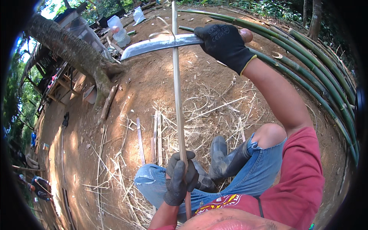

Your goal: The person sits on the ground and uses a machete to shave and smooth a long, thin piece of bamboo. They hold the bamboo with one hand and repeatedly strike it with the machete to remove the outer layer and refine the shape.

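In a dark work glove, my left hand is closed around the lower part of a long, pale bamboo strip. The strip rises nearly straight away from me and runs out at the top edge. My right hand, in a black glove with a yellow cuff, is stretched forward and closed on a machete. Its wide blade points left and lies across the strip's far part. A thin curled sliver stands up beside the strip at the blade. The rounded handle end sticks out behind my right hand.
Pale shavings litter the brown ground around my rubber boots. Several split strips lie beside my left knee. Long green bamboo poles curve along the right. A leaning tree trunk and plastic jugs stand far left.
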Action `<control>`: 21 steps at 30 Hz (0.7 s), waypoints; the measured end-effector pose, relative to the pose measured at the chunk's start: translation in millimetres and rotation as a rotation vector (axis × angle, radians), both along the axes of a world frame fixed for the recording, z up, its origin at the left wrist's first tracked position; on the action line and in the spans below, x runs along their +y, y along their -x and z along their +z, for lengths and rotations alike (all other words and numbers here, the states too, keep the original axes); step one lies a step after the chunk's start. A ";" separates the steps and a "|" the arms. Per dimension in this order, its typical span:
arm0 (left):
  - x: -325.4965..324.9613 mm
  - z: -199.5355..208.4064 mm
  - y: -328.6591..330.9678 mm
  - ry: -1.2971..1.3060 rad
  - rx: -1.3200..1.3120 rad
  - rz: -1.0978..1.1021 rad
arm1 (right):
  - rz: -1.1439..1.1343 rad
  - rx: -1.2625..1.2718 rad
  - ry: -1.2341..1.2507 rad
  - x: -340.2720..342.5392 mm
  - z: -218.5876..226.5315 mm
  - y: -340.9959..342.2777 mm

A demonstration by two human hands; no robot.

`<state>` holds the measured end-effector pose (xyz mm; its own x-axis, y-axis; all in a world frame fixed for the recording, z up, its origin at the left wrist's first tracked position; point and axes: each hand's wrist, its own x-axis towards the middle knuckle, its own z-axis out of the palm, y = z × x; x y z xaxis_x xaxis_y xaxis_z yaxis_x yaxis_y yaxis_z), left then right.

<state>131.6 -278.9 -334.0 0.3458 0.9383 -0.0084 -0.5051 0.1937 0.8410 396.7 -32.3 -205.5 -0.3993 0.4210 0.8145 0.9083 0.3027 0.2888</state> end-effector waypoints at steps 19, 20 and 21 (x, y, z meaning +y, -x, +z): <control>8.5 -23.7 8.6 0.108 0.110 0.055 | 0.194 1.144 0.802 -14.0 -50.5 -74.0; 9.1 -27.7 8.9 0.113 0.070 0.064 | 0.204 1.106 0.788 -29.6 -62.6 -55.1; 10.9 -29.5 9.3 0.120 0.032 0.079 | 0.183 1.088 0.825 -47.0 -65.8 -33.5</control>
